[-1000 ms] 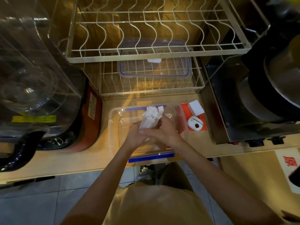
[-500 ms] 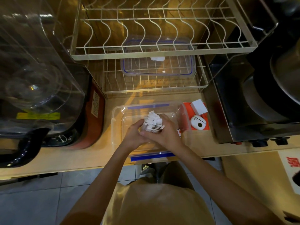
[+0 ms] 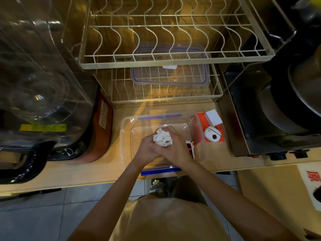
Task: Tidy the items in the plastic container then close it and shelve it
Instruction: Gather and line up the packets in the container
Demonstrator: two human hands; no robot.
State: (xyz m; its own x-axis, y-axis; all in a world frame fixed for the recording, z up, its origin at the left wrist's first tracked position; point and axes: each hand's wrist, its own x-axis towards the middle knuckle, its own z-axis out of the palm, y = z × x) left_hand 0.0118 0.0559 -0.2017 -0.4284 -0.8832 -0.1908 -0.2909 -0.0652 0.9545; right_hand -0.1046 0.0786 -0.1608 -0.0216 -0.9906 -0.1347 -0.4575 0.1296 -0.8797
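Observation:
A clear plastic container (image 3: pixel 126 136) with blue clips sits open on the wooden counter in front of me. Both hands are over its middle, pressed together around a bundle of small white packets (image 3: pixel 162 137). My left hand (image 3: pixel 147 148) cups the bundle from the left and my right hand (image 3: pixel 175 146) wraps it from the right. A small red and black packet (image 3: pixel 189 148) shows just right of my right hand, inside the container. The container's clear lid with a blue seal (image 3: pixel 170 73) lies on the lower wire shelf behind it.
An orange tray (image 3: pixel 199 126) right of the container holds a white box (image 3: pixel 213 117) and a white round device (image 3: pixel 212 133). A two-tier wire rack (image 3: pixel 173 61) stands behind. A clear-domed appliance (image 3: pixel 40 87) is at left, a steel appliance (image 3: pixel 260 119) at right.
The white bundle was upright and taller a second ago; both hands have since gathered it lower and tighter, down into the container.

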